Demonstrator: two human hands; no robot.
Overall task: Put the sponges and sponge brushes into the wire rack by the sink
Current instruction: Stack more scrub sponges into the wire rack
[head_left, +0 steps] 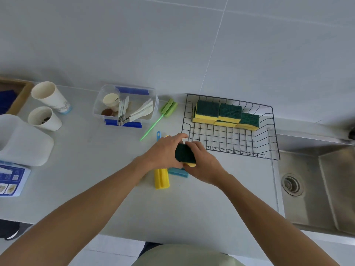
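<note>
- I am seeing both hands meeting at mid-frame over the grey countertop [96,169], sharing one green-and-yellow scrub sponge [184,154].
- The left hand [165,152] is curling its fingers over the sponge's dark green top, while the right hand [203,162] is pinching the sponge from the right, thumb on the green pad.
- The sponge is hovering just left of the wire rack [230,143], outside its near left corner.
- The rack is sitting in the centre right of the frame, beside the steel sink [311,189], and is holding stacked sponges [226,116] along its far side.
- Beneath the hands, a yellow sponge brush [162,179] and a blue sponge brush [177,172] are lying on the counter, their upper parts covered by the left hand; a blue handle tip [158,134] is poking out above it.
- A green sponge brush [165,112] is lying diagonally between the rack and a clear lidded box [124,106] of utensils.
- In the upper left, two paper cups [48,106] are standing near a white container [23,141].
</note>
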